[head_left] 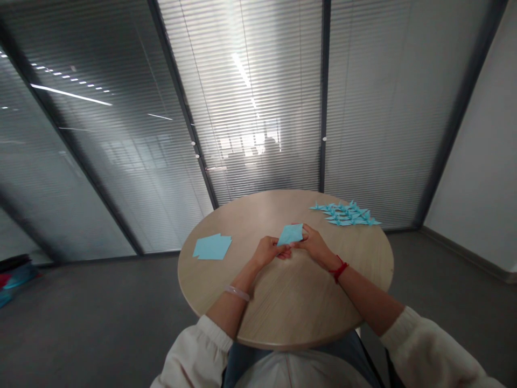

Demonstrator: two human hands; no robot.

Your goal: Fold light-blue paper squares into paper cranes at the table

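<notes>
A piece of light-blue origami paper (290, 234) is held above the middle of a round wood-veneer counter (291, 307), pinched in a narrow grip by the fingers (285, 251) of the left hand (266, 251) and the right hand (313, 243). A red cord bracelet (338, 269) is worn on the right wrist, a pale band (237, 292) on the left. Loose light-blue paper squares (212, 247) are laid at the counter's left side, near the left hand. Blue origami cranes (345, 213) are massed toward the counter's far right edge, well apart from the hands. Glass partitions with slatted blinds (258, 108) fill the upper frame.
</notes>
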